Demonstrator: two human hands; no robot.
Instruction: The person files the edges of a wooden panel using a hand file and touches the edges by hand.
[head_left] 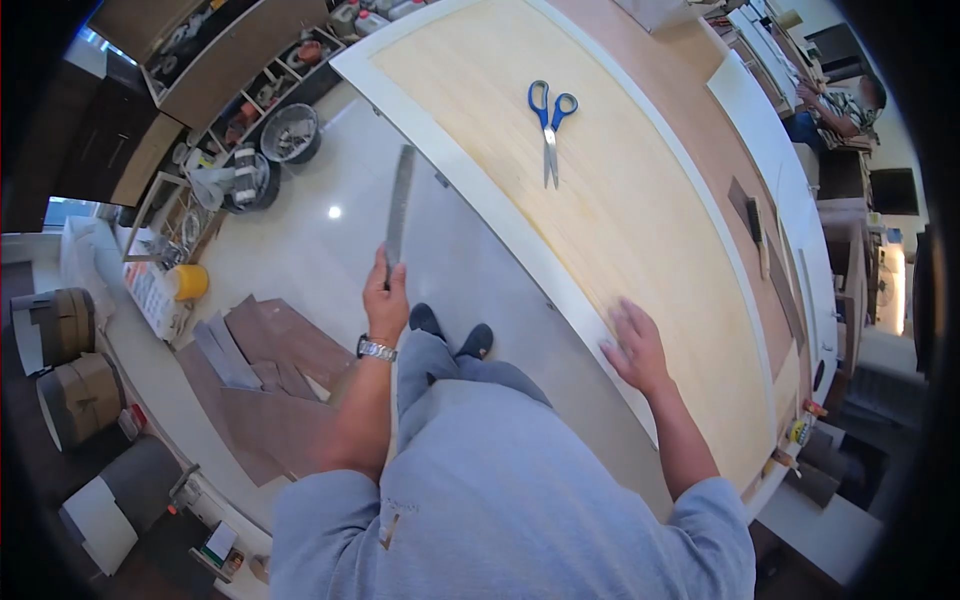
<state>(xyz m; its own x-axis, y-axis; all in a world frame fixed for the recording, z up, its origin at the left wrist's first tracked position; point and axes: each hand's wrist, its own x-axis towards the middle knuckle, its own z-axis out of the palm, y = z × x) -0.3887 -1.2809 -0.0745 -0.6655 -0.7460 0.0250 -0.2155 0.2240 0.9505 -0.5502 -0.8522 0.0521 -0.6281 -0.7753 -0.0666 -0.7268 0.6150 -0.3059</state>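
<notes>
My left hand (385, 300), with a watch at its wrist, is closed around the lower end of a long flat grey metal strip (400, 200). The strip points up and away over the floor, left of the table edge; it resembles a ruler or a file, but its markings cannot be made out. My right hand (637, 345) has its fingers apart, at the white border of a large pale yellow panel (630, 200). It is slightly blurred, and whether it touches the panel cannot be told. Blue-handled scissors (550, 135) lie on the panel, blades slightly apart.
A black-and-wood tool (758, 235) lies on the brown surface beyond the panel. Brown sheet scraps (290, 350) lie to my left. Dark buckets (290, 135) and a yellow container (187, 282) stand by the shelves. Another person (840, 110) sits at the far right.
</notes>
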